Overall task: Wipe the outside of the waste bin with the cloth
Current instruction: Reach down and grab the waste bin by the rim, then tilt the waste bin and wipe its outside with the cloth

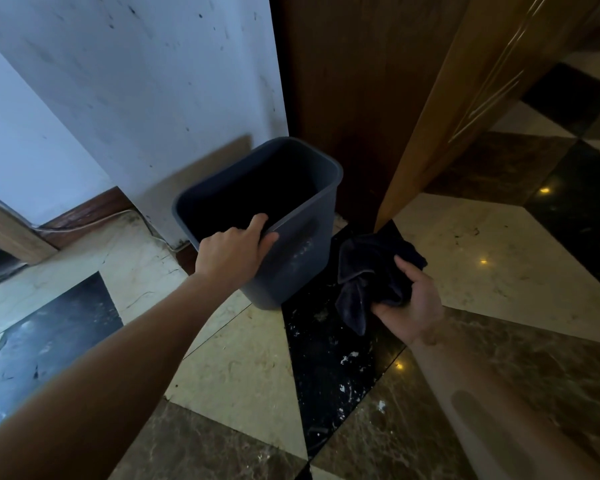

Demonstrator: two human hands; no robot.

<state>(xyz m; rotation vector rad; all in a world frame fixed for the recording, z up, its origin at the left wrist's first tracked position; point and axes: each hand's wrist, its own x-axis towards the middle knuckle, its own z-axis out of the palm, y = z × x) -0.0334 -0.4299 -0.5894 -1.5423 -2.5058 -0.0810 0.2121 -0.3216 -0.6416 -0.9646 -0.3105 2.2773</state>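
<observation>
A dark grey rectangular waste bin (302,251) stands on the floor in the corner, tilted a little, its inside dark and apparently empty. My left hand (234,252) grips the near rim, fingers hooked over the edge. My right hand (411,299) holds a crumpled dark cloth (371,271) just to the right of the bin. The cloth hangs close to the bin's right side; I cannot tell whether it touches it.
A scuffed white wall (136,81) rises behind the bin, with a dark wooden panel (343,81) and an open wooden door (447,98) to its right. The marble floor (243,368) has cream, black and brown tiles with white specks. A cable (94,220) runs along the skirting.
</observation>
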